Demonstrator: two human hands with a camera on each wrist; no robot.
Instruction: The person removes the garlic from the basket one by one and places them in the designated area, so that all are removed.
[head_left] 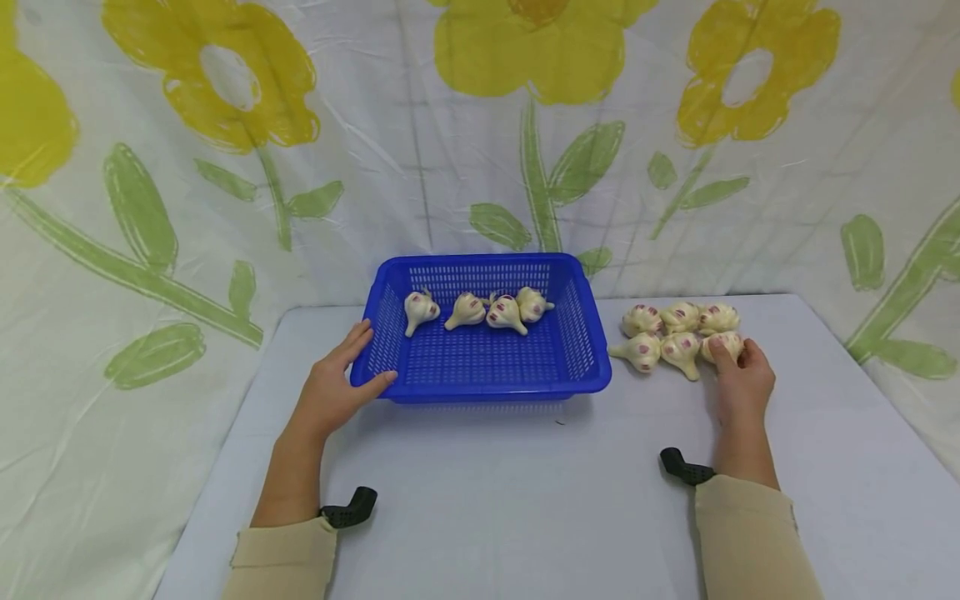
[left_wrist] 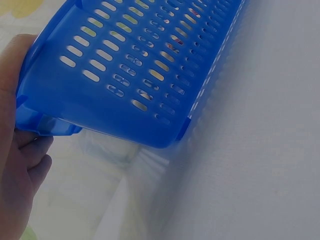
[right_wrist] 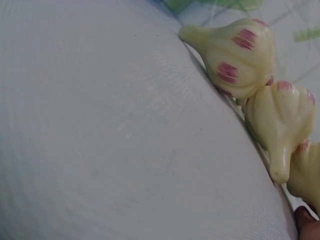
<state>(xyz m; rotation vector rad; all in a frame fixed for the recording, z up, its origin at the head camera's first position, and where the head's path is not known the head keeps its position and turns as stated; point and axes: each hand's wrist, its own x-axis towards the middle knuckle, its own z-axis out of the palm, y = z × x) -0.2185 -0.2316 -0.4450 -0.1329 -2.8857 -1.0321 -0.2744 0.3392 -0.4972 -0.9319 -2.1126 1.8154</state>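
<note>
The left hand (head_left: 333,385) holds the near left corner of a blue plastic basket (head_left: 480,388). Its thumb lies over the front rim, and its fingers are at the left side. Inside the basket, several garlic bulbs lie toward the back, among them a garlic bulb (head_left: 421,312) at the left. To the basket's right, the right hand (head_left: 744,385) pinches a garlic bulb (head_left: 722,346) at the near right end of a two-row cluster. Beside that one lies another garlic bulb (head_left: 680,353), its stem toward the front. Only a fingertip (right_wrist: 304,220) shows in the right wrist view.
A white cloth covers the table (head_left: 495,508). Behind it hangs a white curtain (head_left: 360,150) printed with yellow flowers. More garlic bulbs, such as the back-row garlic bulb (head_left: 642,319), stand close to the basket's right side. A small dark speck (head_left: 560,422) lies before the basket.
</note>
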